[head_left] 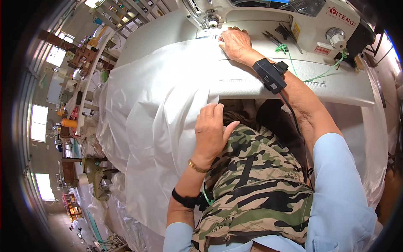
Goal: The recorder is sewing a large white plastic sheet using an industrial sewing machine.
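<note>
A large sheet of glossy white fabric (147, 122) covers the left side of the sewing table and hangs in folds over its front edge. My left hand (209, 132) lies against the fabric near that edge, open, with its fingers stretched and its thumb apart. Up by the needle area of the white sewing machine (315, 25), my right hand (236, 44) is closed, its fingers curled at the fabric's right border. Glare washes out the fabric beside the needle, and the fingertips there are partly hidden.
Thread snips (273, 38) with green thread (282, 48) rest on the machine bed, right of my right hand. A ruler scale (239, 80) runs along the table's front. Camouflage cloth (256, 180) covers my lap. Cluttered workbenches (84, 63) stand at the left.
</note>
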